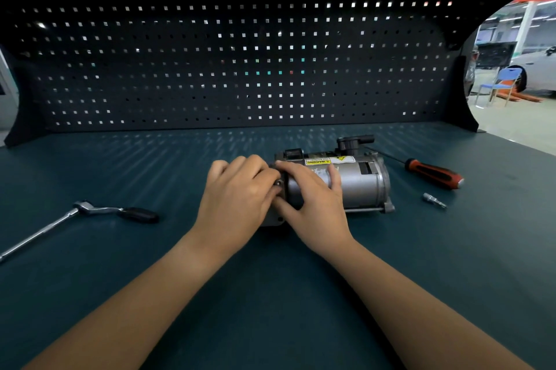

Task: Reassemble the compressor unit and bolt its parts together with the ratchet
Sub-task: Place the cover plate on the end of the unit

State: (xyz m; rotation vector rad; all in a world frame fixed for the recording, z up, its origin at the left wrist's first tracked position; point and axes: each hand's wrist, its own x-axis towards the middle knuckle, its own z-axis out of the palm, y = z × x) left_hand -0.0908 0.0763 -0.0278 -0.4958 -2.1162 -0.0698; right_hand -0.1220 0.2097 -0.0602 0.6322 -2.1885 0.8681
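Lying left on the tabletop [90, 159] is one ratchet [99, 209], then at centre the left hand [240, 192] curls its grip round the left end of the one compressor [361, 186], the right hand [313, 201] clasps its barrel, and one screwdriver [433, 173] and one socket bit [434, 200] lie further right.

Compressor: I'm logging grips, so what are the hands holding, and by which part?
The left hand and right hand grip the compressor at its left end.

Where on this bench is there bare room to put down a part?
Bare mat lies between the ratchet and the left hand, and behind the compressor up to the pegboard. Crowded: right of the compressor, by the screwdriver and socket bit.
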